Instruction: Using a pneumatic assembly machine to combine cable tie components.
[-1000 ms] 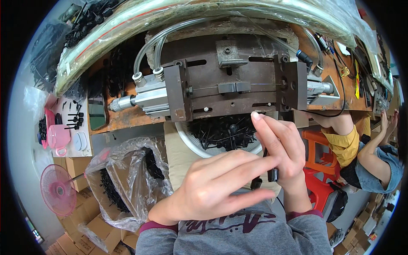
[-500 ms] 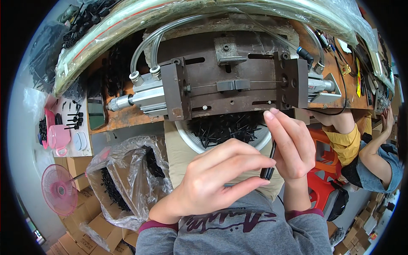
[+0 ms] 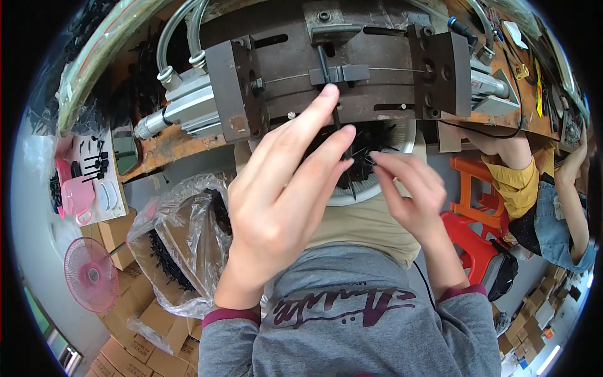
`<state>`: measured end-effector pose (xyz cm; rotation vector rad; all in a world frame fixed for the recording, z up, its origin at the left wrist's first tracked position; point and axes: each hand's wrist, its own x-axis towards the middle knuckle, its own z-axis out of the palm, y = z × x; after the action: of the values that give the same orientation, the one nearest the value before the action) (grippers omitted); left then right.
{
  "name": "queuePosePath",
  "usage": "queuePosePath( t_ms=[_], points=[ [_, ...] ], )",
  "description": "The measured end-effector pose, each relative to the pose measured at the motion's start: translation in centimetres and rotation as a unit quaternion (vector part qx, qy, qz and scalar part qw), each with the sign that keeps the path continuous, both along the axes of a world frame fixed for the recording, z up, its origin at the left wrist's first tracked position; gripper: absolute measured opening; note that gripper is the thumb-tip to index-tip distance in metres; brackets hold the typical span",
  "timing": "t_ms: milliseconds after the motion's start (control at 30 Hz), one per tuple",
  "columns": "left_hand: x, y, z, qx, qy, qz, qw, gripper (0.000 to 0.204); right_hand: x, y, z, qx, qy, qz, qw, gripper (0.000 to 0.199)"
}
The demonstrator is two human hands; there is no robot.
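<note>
The left hand (image 3: pixel 282 195) reaches up with fingers spread and extended, index tip touching a thin black strip (image 3: pixel 337 125) standing at the metal fixture (image 3: pixel 339 75); whether it pinches the strip I cannot tell; just right, the right hand (image 3: pixel 411 195) pinches black strips above the white bowl (image 3: pixel 377 188) of parts.

I note a dark grey-brown metal fixture (image 3: pixel 339 69) on a rust-orange bench top (image 3: pixel 169 144). The thin parts (image 3: pixel 361 157) in the white-rimmed bowl (image 3: pixel 377 188) are black. My sweatshirt (image 3: pixel 352 314) is grey with maroon lettering and maroon cuffs. The plastic bag (image 3: pixel 182 232) is clear, holding black pieces. The fan (image 3: pixel 91 274) is pink; the stools (image 3: pixel 483 207) orange and red.
</note>
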<state>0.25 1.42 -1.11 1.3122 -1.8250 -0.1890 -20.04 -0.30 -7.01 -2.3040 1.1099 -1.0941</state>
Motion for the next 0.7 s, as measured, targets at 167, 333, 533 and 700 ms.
queuePosePath(
  t_ms=[167,333,533,700],
  points=[
    [-0.6,-1.0,-0.9,-0.017,-0.094,0.008,0.995,0.028,0.0,2.3,-7.7,0.115,0.081,0.046,0.989,0.014],
    [-1.2,-1.0,-0.8,-0.022,-0.144,0.031,0.989,0.028,2.1,3.2,-12.2,0.058,0.207,0.100,0.972,0.006],
    [-0.9,-1.7,-0.1,-0.008,-0.158,0.029,0.987,0.025,3.6,3.8,-16.9,0.021,0.244,0.113,0.963,0.008],
    [-0.9,-1.6,0.0,0.002,-0.159,0.041,0.986,0.023,4.3,3.4,-18.5,0.012,0.283,0.132,0.950,0.009]
  ],
)
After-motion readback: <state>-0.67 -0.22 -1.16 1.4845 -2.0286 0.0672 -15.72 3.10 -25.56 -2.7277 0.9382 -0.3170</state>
